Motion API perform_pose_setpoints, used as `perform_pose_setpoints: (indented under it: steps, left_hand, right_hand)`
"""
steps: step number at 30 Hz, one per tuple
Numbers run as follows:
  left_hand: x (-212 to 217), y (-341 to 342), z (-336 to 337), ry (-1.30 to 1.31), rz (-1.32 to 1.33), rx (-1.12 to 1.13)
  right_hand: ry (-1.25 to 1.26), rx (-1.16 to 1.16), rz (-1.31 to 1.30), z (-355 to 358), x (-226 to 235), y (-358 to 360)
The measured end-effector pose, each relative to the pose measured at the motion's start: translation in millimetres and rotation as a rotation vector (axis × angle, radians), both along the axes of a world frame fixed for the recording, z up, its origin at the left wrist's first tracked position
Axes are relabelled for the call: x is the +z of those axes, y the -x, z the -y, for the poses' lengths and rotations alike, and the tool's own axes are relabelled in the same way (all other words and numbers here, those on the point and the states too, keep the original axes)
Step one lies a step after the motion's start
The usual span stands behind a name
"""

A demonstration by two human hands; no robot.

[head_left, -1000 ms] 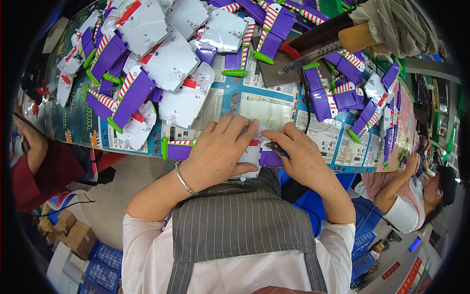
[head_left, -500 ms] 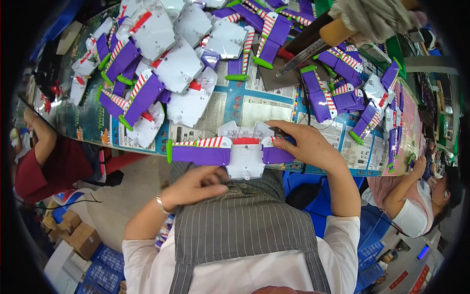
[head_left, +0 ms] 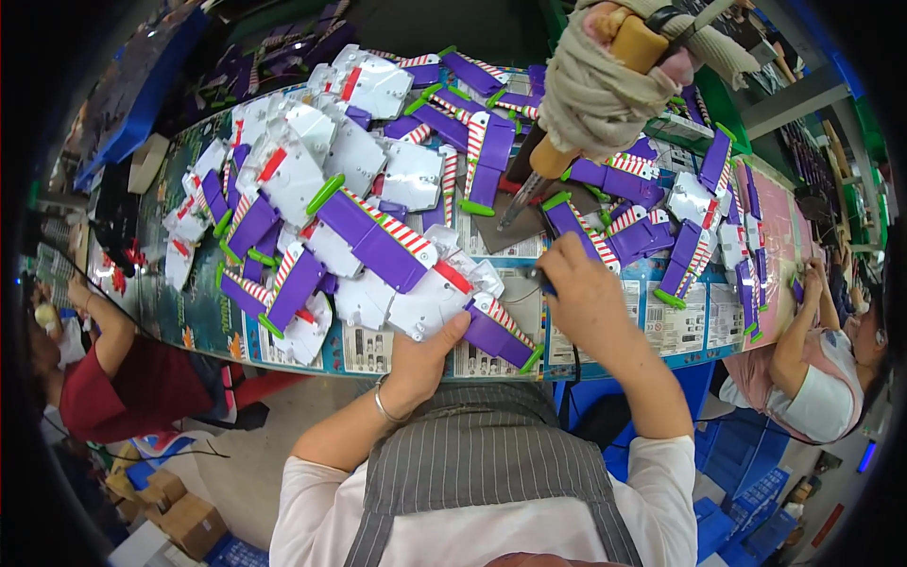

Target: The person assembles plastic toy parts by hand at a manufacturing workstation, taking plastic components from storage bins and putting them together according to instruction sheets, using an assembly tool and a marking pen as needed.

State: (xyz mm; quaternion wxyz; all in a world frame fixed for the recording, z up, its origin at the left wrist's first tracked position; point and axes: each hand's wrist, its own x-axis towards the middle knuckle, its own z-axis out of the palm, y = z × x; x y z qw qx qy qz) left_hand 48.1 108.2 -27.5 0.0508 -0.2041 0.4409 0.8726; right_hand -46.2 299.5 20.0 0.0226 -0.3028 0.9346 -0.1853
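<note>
My left hand (head_left: 422, 363) grips the lower edge of a toy wing pack (head_left: 420, 310), thumb on top. The pack has a white plastic body with a red strip and two spread purple wings with red-and-white striped edges and green tips. It is tilted above the table, its long wing reaching up left over other parts. To its right, my right hand (head_left: 593, 295) is closed, fingertips pinched on a small dark object (head_left: 543, 282), mostly hidden, with a dark cord near it. Just above that hand hangs a cloth-wrapped driver (head_left: 605, 90) with a thin metal shaft pointing down.
White body plates (head_left: 354, 170) and purple wings (head_left: 491, 156) pile up across the left and middle of the table. More wing packs (head_left: 694, 203) lie at the right. Green bins (head_left: 713, 132) stand behind. Co-workers sit on both sides, one in a maroon garment (head_left: 128, 378).
The wing pack has moved up from the table's front edge and tilted, its left wing raised. My left hand has come onto its body; my right hand has let go of it.
</note>
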Motion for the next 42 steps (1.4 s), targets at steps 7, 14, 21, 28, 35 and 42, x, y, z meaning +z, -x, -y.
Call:
perform_pose_setpoints:
  steps: [7, 14, 21, 28, 35, 42]
  left_hand:
    - [-1.4, 12.4, 0.0, 0.026, 0.019, -0.033]
    - [-3.7, 19.1, 5.6, 0.113, -0.012, -0.056]
    - [6.9, 34.7, 3.9, 0.24, -0.063, -0.109]
    - [8.4, 52.9, 1.6, -0.067, 0.093, -0.095]
    - [15.7, 66.8, -0.3, -0.067, 0.019, -0.075]
    - [15.9, 66.7, -3.1, -0.048, 0.016, -0.043]
  right_hand:
    - [-0.068, 0.128, 0.099, 5.8, -14.7, 14.8]
    - [-0.204, 0.133, 0.19, 14.5, -13.6, 20.9]
    - [-0.232, 0.184, 0.014, 10.8, -3.6, 40.1]
    - [-0.111, 0.137, -0.022, 3.8, -22.8, 47.0]
    - [-0.12, 0.063, 0.065, 5.1, -22.7, 55.5]
    - [-0.213, 0.035, 0.129, 9.1, -21.1, 56.5]
